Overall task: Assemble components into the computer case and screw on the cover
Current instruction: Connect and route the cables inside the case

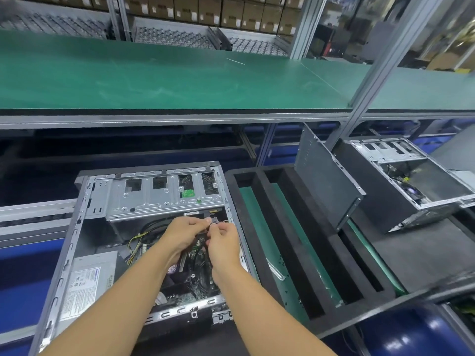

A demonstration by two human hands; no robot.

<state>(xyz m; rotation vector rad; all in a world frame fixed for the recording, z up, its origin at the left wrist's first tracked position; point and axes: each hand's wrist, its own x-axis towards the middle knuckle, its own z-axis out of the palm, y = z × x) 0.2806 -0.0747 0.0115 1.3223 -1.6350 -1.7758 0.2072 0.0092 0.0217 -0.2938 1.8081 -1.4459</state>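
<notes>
An open computer case (77, 227) lies on its side in front of me, with a silver drive cage (154, 196) at its far end and a grey power supply (87, 281) at the near left. Both hands reach inside over the motherboard (198, 291). My left hand (183, 233) and my right hand (223, 241) meet and pinch a small cable connector (213, 220) with black wires below it. The dark side cover (326, 176) leans upright in a black foam rack to the right.
A black foam rack (259, 227) with green-lined slots sits right of the case. A second open case (411, 181) lies at the far right. A green shelf (180, 80) runs above, on aluminium posts (372, 80). Roller conveyor rails (36, 209) run at the left.
</notes>
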